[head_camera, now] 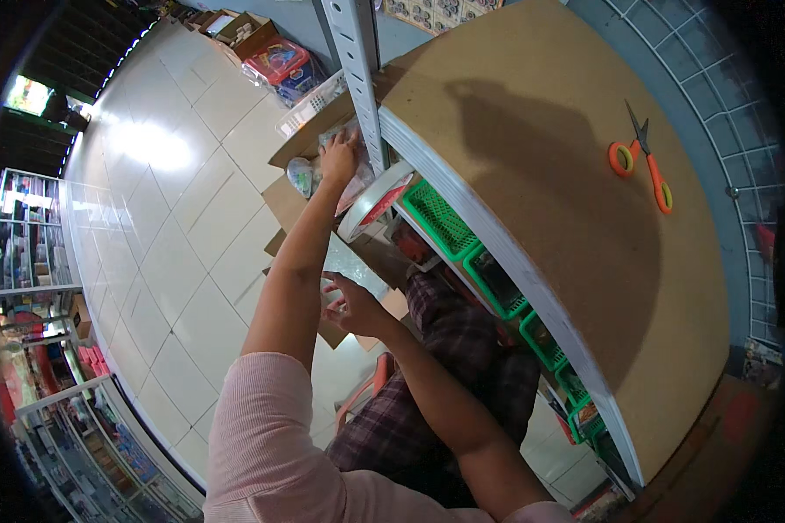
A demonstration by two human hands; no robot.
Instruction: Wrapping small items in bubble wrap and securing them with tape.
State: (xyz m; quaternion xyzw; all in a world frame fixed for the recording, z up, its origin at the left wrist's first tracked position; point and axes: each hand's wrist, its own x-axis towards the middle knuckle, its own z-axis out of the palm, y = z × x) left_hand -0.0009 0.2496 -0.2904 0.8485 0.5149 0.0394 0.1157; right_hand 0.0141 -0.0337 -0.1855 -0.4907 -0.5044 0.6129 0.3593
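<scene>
My left hand (339, 157) reaches down into an open cardboard box (297, 145), its fingers on clear plastic packets (361, 171); whether they grip one is unclear. Beside it in the box lies a rounded plastic-wrapped bundle (299, 176). Lower down, my right hand (353, 306) hovers with bent, parted fingers and no visible object in them, near clear plastic (353, 261). A large roll of tape (378, 201) stands against the table edge, close to my left wrist. Orange-handled scissors (642, 153) lie with parted blades on the brown tabletop (562, 39).
A perforated metal post (356, 72) rises at the table corner beside the box. Green plastic baskets (441, 219) line the shelf under the tabletop. A white basket (311, 104) and a red-lidded container (278, 62) stand beyond the box. Glass display cases (29, 229) are at far left.
</scene>
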